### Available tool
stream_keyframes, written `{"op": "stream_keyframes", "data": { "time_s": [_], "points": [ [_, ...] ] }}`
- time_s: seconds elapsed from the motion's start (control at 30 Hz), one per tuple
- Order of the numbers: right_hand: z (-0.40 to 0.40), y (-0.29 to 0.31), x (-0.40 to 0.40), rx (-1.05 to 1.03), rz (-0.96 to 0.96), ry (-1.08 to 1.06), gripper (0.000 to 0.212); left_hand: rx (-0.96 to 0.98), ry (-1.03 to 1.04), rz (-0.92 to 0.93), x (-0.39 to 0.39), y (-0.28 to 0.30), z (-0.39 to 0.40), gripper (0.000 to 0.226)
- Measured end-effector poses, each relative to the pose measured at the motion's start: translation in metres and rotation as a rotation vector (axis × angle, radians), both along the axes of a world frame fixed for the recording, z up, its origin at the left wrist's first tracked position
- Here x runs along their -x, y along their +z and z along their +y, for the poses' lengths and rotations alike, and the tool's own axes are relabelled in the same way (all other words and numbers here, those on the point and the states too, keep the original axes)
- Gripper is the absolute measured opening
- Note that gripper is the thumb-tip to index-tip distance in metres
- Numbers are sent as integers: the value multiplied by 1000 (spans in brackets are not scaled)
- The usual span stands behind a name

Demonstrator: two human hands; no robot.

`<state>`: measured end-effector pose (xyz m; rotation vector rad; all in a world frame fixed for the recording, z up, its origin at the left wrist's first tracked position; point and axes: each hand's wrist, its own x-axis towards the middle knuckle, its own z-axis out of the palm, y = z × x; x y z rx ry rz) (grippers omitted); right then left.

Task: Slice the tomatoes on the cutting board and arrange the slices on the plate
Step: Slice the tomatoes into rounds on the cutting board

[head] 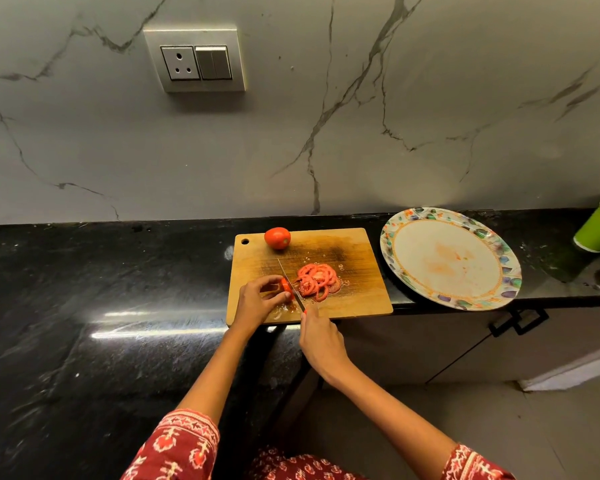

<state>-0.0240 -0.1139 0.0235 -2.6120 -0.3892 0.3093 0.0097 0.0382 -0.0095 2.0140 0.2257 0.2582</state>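
Note:
A wooden cutting board (357, 244) lies on the black counter. My left hand (257, 301) pinches the remaining end of a tomato (285, 285) near the board's front left. My right hand (321, 341) grips a small knife (289, 283) whose blade rests against that tomato piece. Several cut slices (317, 278) lie in a heap just right of the blade. A whole tomato (277, 238) sits at the board's back edge. The floral-rimmed plate (409, 223) stands to the right of the board, with only faint orange smears on it.
A green paper cup (598, 230) leans at the far right of the black counter (84, 289). A wall socket and switch panel (194, 60) sits on the marble backsplash. Cabinet doors with a black handle (518, 322) are below the plate.

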Motion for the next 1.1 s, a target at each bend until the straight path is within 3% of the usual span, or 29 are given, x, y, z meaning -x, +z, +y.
{"op": "stream_keyframes", "data": {
  "time_s": [0.43, 0.67, 1.1],
  "points": [
    [1, -2, -12, -91, -5, -73, 33, 106, -35, 50, 1, 0, 2, 36],
    [-7, -7, -34, -131, -48, -101, 33, 72, -48, 247, 4, 3, 15, 53],
    [-14, -19, -39, -158, -43, -118, 33, -80, -73, 191, 7, 0, 10, 56]
  ]
}}
